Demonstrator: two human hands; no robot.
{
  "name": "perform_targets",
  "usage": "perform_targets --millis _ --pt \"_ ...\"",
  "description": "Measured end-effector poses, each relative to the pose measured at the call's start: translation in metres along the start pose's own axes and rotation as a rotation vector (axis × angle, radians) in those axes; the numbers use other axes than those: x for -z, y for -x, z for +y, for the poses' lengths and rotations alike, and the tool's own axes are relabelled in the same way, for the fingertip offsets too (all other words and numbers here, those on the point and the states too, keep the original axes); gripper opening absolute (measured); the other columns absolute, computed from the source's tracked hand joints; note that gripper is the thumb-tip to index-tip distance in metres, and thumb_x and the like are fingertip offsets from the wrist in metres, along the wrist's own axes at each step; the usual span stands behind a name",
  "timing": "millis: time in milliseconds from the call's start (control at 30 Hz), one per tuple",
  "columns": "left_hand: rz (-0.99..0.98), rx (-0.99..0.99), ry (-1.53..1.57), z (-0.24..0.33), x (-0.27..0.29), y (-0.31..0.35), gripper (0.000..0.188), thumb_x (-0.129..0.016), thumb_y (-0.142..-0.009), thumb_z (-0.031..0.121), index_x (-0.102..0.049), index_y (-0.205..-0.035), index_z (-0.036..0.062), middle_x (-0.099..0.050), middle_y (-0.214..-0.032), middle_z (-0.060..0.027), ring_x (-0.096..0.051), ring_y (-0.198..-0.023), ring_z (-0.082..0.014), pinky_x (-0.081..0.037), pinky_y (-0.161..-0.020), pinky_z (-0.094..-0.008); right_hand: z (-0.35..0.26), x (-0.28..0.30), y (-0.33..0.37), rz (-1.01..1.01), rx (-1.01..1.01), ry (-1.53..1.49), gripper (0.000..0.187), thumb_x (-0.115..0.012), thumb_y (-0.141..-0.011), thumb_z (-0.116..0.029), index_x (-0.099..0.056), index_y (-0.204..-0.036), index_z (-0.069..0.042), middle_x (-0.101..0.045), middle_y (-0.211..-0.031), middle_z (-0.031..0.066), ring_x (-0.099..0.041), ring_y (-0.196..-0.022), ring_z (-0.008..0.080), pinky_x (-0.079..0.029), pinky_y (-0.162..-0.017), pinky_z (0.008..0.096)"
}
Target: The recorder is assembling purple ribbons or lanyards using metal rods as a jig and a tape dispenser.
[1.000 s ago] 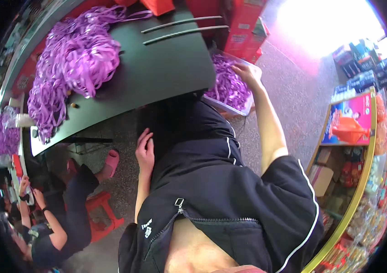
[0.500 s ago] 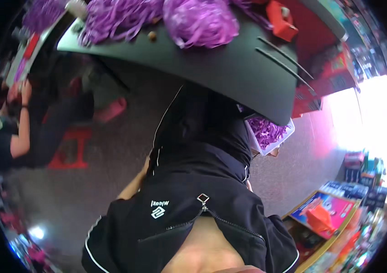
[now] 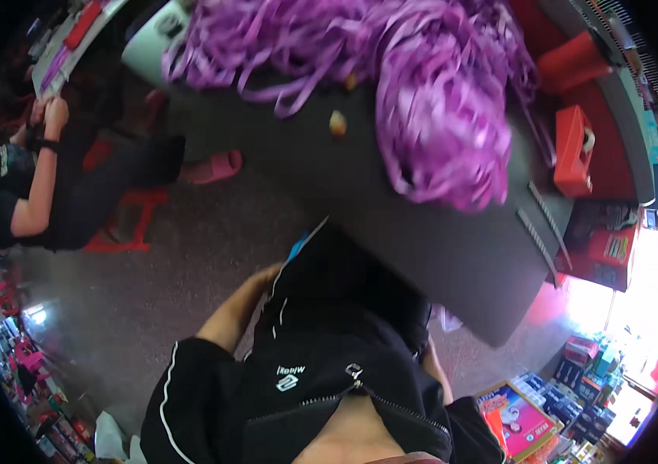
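Observation:
My left hand (image 3: 271, 273) rests beside my left thigh, its fingers hidden behind the black trousers. A small blue patch (image 3: 296, 249) shows on the trouser edge close to it. Of my right arm only a strip of forearm (image 3: 435, 373) appears along my right side; that hand is out of sight. Before me, on a dark table (image 3: 437, 255), lies a big tangled heap of shiny purple ribbon (image 3: 445, 131). It spreads left, with loops (image 3: 290, 85) hanging loose. Two thin twisted grey rods (image 3: 538, 238) lie near the table's right edge, apart from both hands.
At the left a seated person's hands (image 3: 52, 114) are at a table with purple strips (image 3: 55, 69). A red stool (image 3: 139, 220) stands under them. A red tape dispenser (image 3: 572, 151) is at the right, a small yellowish lump (image 3: 337, 122) by the ribbon. Boxes (image 3: 576, 387) crowd the lower right.
The table and purple ribbon appear nearer and larger. More of my left forearm shows, the hand further forward. The white box of purple shreds is now mostly hidden by the table.

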State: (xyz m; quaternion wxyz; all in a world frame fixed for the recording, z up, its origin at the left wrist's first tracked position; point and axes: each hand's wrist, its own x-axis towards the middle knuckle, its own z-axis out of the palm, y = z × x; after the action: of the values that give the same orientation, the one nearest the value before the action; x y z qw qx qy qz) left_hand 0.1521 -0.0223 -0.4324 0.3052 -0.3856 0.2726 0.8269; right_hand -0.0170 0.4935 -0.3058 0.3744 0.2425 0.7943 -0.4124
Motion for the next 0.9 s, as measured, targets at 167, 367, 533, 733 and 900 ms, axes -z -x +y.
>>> perform_targets --millis 167,367,533,733,900 --pt "0.12 -0.245 0.235 0.003 -0.048 0.019 0.028 -0.057 -0.088 0.027 -0.066 -0.101 0.0039 -0.068 -0.091 -0.0089 -0.064 -0.079 -0.0207 -0.051 -0.073 -0.0378 0.006 -0.001 0.012 0.013 -0.153 -0.034 0.032 -0.053 -0.092 -0.026 -0.063 -0.111 -0.003 -0.065 -0.094 0.0089 -0.058 -0.085 0.0186 -0.047 -0.077 0.0348" --pt "0.318 -0.195 0.117 0.039 -0.047 0.017 0.027 -0.057 -0.088 0.026 -0.067 -0.099 0.0041 -0.067 -0.089 -0.009 -0.064 -0.077 -0.0203 -0.051 -0.071 -0.0374 -0.014 -0.009 0.003 0.003 -0.23 -0.077 0.033 -0.053 -0.092 -0.026 -0.062 -0.114 -0.003 -0.065 -0.096 0.0086 -0.058 -0.088 0.019 -0.047 -0.078 0.0346" --pt "0.402 -0.238 -0.038 0.06 -0.035 0.006 0.026 -0.057 -0.088 0.026 -0.067 -0.098 0.0043 -0.067 -0.087 -0.0091 -0.063 -0.076 -0.0199 -0.05 -0.069 -0.0371 -0.003 -0.016 -0.007 -0.013 -0.196 -0.095 0.034 -0.053 -0.092 -0.026 -0.061 -0.116 -0.003 -0.065 -0.098 0.0083 -0.058 -0.089 0.0193 -0.047 -0.079 0.0344" --pt "0.54 -0.324 -0.323 0.076 -0.021 -0.011 0.025 -0.057 -0.087 0.025 -0.068 -0.095 0.0045 -0.067 -0.085 -0.0091 -0.063 -0.074 -0.0195 -0.05 -0.066 -0.0367 0.001 -0.014 -0.034 -0.051 -0.072 -0.096 0.035 -0.052 -0.093 -0.026 -0.06 -0.118 -0.003 -0.065 -0.1 0.008 -0.058 -0.091 0.0197 -0.048 -0.08 0.0342" --pt "0.769 -0.422 -0.726 0.08 0.004 -0.031 0.024 -0.058 -0.087 0.025 -0.068 -0.094 0.0046 -0.067 -0.083 -0.0092 -0.062 -0.073 -0.0192 -0.049 -0.065 -0.0363 -0.038 -0.013 -0.058 -0.116 0.073 -0.113 0.036 -0.052 -0.093 -0.026 -0.059 -0.12 -0.003 -0.065 -0.102 0.0078 -0.058 -0.093 0.02 -0.048 -0.081 0.0341"
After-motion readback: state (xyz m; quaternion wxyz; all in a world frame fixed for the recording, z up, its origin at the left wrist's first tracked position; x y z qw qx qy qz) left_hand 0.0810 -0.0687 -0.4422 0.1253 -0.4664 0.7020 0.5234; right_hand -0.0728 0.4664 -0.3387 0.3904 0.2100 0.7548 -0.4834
